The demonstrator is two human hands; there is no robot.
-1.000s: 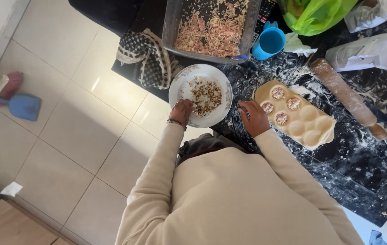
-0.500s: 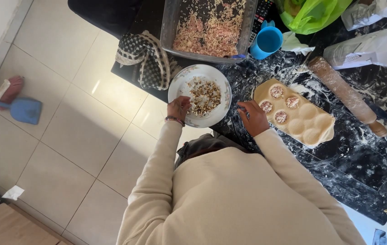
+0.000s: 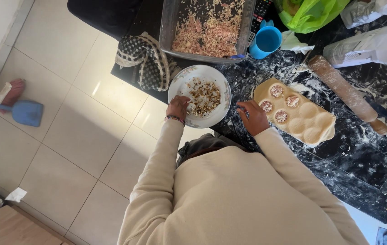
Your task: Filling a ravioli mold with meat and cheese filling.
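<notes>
Dough sheet (image 3: 300,115) on floured dark counter (image 3: 361,159): four hollows filled, about four bare. Left hand (image 3: 178,107) pinching filling at white plate (image 3: 189,81); right hand (image 3: 252,117) at sheet's edge, fingers curled, grip unclear

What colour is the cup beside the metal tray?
Blue cup, clearest in the head view.
</notes>
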